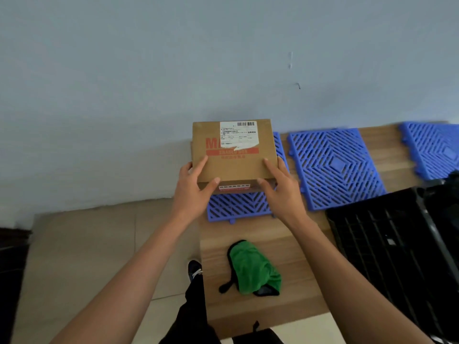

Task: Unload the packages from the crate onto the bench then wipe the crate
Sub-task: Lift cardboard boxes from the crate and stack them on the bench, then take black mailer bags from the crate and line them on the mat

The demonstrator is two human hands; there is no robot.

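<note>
Squarely between both hands, cardboard package (233,150) with barcoded label (239,135).

Package (233,155): matt brown cardboard, with a white paper label, torn at its lower edge, and red print. Tabletop (258,234): smooth wood-grain surface. Grid mats (335,167): blue moulded plastic, slotted. Crate (397,244): black plastic, slatted, slightly glossy. Cloth (253,269): green fabric, soft nap, dark trim. Floor (82,249): smooth beige tiles.

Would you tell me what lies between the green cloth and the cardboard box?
In the head view, a blue grid mat and bare bench lie between cloth and box.
</note>
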